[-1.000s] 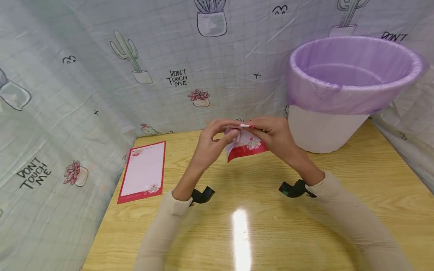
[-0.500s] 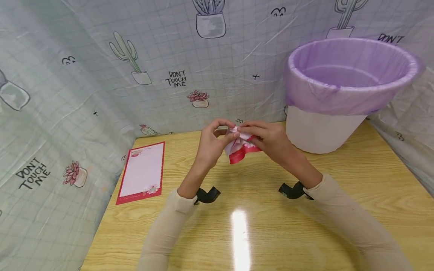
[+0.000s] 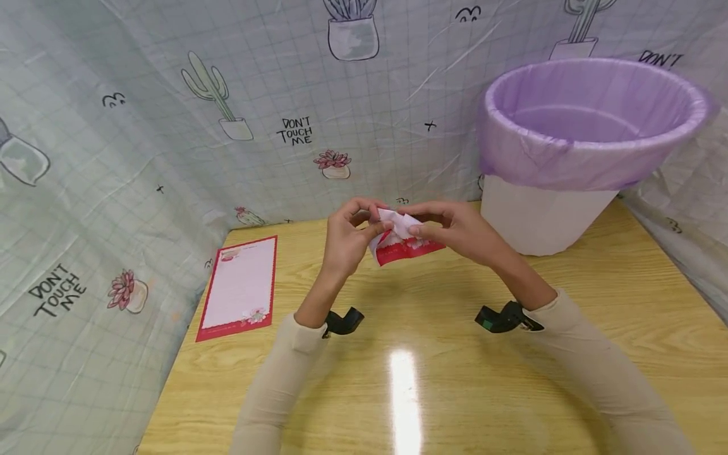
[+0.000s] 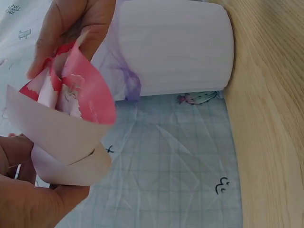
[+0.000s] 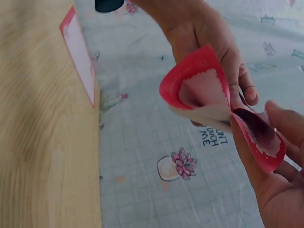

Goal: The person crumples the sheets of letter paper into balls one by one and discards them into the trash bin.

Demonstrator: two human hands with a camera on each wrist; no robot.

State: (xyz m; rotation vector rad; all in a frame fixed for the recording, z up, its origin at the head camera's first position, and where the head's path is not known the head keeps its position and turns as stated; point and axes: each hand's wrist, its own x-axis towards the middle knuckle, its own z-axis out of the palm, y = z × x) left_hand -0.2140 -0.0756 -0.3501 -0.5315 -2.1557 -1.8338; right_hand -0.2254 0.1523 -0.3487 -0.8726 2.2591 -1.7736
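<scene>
Between both hands, raised over the table's far part, is a crumpled sheet of paper (image 3: 404, 243), white with a red printed border. My left hand (image 3: 347, 237) pinches its left side between thumb and fingers. On the other side my right hand (image 3: 463, 230) pinches it, thumb in front and fingers behind. The left wrist view shows the paper (image 4: 61, 135) bent into folds, its plain back outward and the red border curling inside. In the right wrist view the paper (image 5: 204, 85) bunches at the middle and flares at both ends.
A flat sheet of red-bordered paper (image 3: 239, 287) lies at the table's left edge. A white bin (image 3: 540, 218) with a purple liner (image 3: 591, 164) stands at the back right. A printed cloth (image 3: 387, 126) hangs behind the wooden table (image 3: 455, 392).
The paper has become more crumpled, with more of its white side folded over the front. The hands have shifted their hold, and the right thumb now presses the front of the paper.
</scene>
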